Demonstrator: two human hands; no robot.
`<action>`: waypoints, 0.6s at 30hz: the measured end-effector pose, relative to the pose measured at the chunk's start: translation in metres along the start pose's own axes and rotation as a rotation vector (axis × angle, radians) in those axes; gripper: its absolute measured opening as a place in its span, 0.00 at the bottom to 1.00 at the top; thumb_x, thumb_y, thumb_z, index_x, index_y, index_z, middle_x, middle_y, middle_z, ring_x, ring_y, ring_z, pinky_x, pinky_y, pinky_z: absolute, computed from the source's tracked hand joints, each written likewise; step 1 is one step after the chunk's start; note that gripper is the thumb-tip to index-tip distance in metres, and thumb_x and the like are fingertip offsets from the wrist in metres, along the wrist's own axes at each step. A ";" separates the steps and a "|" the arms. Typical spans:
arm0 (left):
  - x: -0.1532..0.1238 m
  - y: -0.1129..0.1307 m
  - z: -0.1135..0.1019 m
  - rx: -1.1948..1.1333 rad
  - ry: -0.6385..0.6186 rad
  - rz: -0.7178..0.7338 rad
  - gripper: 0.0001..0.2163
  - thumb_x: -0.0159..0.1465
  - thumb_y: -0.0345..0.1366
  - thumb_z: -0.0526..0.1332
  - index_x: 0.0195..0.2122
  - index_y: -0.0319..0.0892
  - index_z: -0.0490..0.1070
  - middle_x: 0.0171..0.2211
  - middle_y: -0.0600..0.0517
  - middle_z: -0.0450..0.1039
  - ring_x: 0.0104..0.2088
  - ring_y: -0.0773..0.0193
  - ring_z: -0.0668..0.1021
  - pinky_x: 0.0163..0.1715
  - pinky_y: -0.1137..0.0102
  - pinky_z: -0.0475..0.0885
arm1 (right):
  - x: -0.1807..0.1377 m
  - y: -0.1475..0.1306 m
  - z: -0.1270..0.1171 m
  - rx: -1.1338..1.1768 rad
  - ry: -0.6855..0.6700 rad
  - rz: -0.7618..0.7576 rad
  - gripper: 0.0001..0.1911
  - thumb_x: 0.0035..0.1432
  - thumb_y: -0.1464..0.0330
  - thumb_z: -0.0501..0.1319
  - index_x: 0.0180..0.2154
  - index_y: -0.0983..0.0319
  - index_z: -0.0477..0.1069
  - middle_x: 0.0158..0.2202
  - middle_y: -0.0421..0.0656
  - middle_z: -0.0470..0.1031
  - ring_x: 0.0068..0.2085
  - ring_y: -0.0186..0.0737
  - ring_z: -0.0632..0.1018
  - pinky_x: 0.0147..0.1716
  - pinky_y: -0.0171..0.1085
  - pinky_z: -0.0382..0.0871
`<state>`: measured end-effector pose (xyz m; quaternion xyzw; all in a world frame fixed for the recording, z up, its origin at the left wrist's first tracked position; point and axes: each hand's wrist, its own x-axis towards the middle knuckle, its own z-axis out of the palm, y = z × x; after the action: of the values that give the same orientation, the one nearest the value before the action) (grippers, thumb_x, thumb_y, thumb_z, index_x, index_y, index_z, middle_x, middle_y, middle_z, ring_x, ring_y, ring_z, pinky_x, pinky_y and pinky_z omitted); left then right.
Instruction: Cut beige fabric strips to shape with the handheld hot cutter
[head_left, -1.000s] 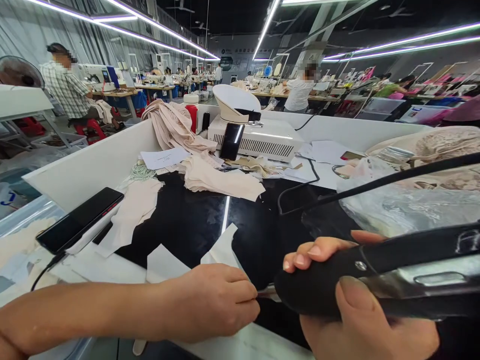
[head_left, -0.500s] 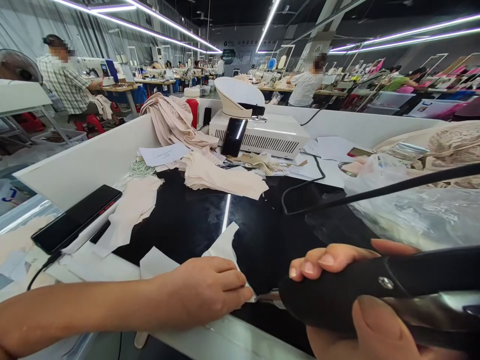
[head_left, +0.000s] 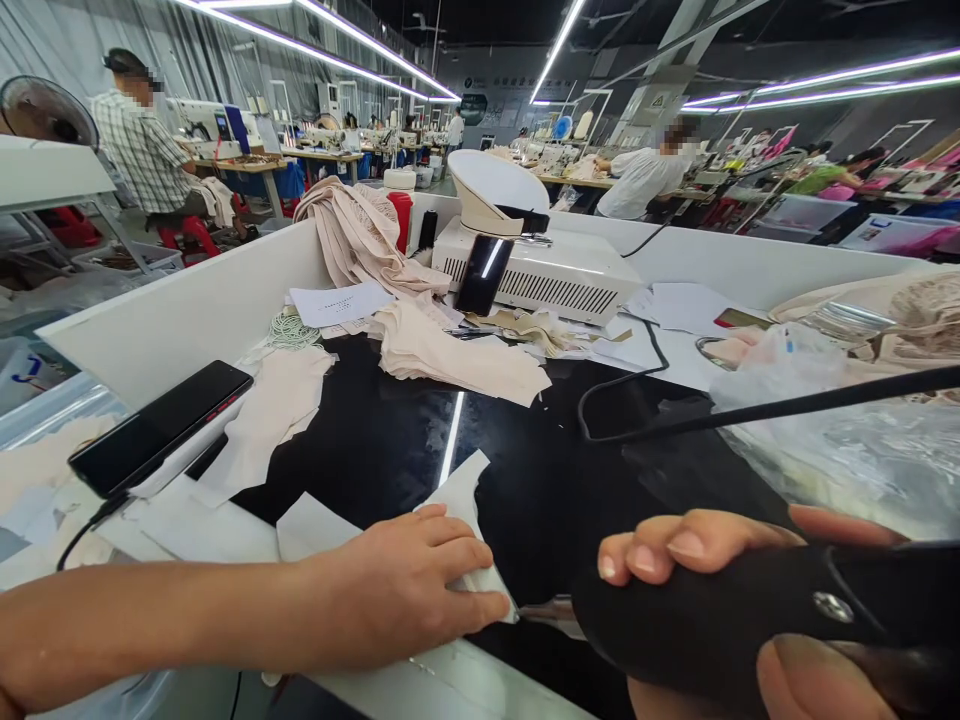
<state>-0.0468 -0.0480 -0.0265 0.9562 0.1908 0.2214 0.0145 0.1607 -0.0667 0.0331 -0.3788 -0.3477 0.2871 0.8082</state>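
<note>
My left hand (head_left: pixel 409 590) lies on a pale fabric piece (head_left: pixel 463 500) on the black worktop (head_left: pixel 390 440), fingers stretched out and pressing its near end. My right hand (head_left: pixel 720 590) is wrapped round the black handle of a corded cutting tool (head_left: pixel 765 625). The tool's metal tip (head_left: pixel 551 612) sits just right of my left fingertips, at the fabric's edge. Its black cord (head_left: pixel 787 405) runs off to the right.
A phone (head_left: pixel 161 425) lies on the left ledge. Beige fabric pieces (head_left: pixel 457 355), papers and a white machine (head_left: pixel 540 270) fill the back of the table. A plastic bag (head_left: pixel 832 440) sits on the right. Other people work at far tables.
My left hand's fingers have gone from pinched to flatter on the fabric. My right hand and the tool have slid slightly right and lower in the picture.
</note>
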 end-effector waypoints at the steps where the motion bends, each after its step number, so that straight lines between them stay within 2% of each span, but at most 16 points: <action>1: -0.001 0.000 0.001 -0.006 0.022 -0.006 0.10 0.85 0.28 0.62 0.59 0.44 0.81 0.53 0.45 0.82 0.52 0.57 0.83 0.64 0.61 0.81 | 0.002 0.000 0.001 -0.003 -0.005 0.001 0.31 0.42 0.54 0.90 0.47 0.51 0.85 0.28 0.33 0.75 0.27 0.42 0.72 0.23 0.42 0.83; 7: 0.000 -0.002 0.004 -0.029 0.091 -0.001 0.11 0.83 0.27 0.63 0.58 0.45 0.83 0.54 0.43 0.82 0.53 0.55 0.84 0.63 0.61 0.82 | 0.011 0.003 0.011 -0.007 0.007 0.002 0.28 0.44 0.57 0.87 0.47 0.50 0.85 0.30 0.34 0.77 0.29 0.45 0.77 0.23 0.44 0.83; 9: 0.001 -0.003 0.002 -0.031 0.111 -0.001 0.11 0.82 0.26 0.63 0.57 0.45 0.84 0.52 0.43 0.82 0.53 0.55 0.84 0.62 0.61 0.83 | 0.013 0.001 0.011 -0.010 -0.026 0.030 0.28 0.43 0.58 0.87 0.46 0.50 0.85 0.30 0.34 0.78 0.29 0.45 0.79 0.23 0.44 0.83; 13: 0.003 -0.002 -0.002 -0.041 0.108 -0.003 0.11 0.82 0.27 0.64 0.57 0.45 0.85 0.51 0.42 0.82 0.54 0.55 0.83 0.63 0.63 0.82 | 0.017 -0.004 0.005 -0.046 -0.133 0.111 0.28 0.41 0.59 0.89 0.45 0.49 0.85 0.29 0.34 0.79 0.30 0.47 0.81 0.26 0.47 0.85; 18: 0.002 -0.002 -0.002 -0.031 0.061 -0.030 0.11 0.83 0.30 0.65 0.59 0.49 0.86 0.54 0.41 0.81 0.57 0.51 0.83 0.65 0.56 0.82 | 0.016 -0.010 0.007 -0.061 -0.131 0.101 0.25 0.44 0.62 0.87 0.44 0.49 0.84 0.29 0.34 0.80 0.30 0.47 0.82 0.28 0.47 0.85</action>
<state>-0.0472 -0.0453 -0.0238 0.9457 0.2019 0.2533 0.0268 0.1667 -0.0581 0.0500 -0.4009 -0.3887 0.3410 0.7562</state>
